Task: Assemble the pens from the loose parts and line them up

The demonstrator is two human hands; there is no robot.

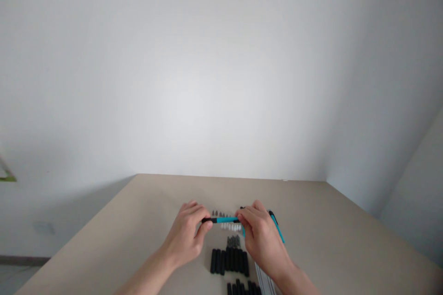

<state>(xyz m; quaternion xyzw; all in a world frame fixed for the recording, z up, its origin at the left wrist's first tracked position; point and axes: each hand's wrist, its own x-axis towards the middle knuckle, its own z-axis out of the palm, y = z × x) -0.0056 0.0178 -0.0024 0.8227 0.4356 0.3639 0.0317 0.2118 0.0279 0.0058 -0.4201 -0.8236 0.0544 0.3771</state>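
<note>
Above the flat tan counter (121,249), my left hand (187,235) and right hand (260,233), both closed snug, pinch the ends of one smooth, thin blue-and-black pen (226,220). A second pen (278,229) lies just beside my right hand. Nearer me, about eight round black tubes (232,260) make one row; small white bits (231,227) sit farther back, too blurry to count.

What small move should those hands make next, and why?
Probably a gentle push of the two ends toward each other. The left hand pinches the black end of the teal-and-black pen, the right hand grips the other end, and loose black tubes lie on the table, suggesting assembly. Whether its joints are already tight, I cannot tell.
</note>
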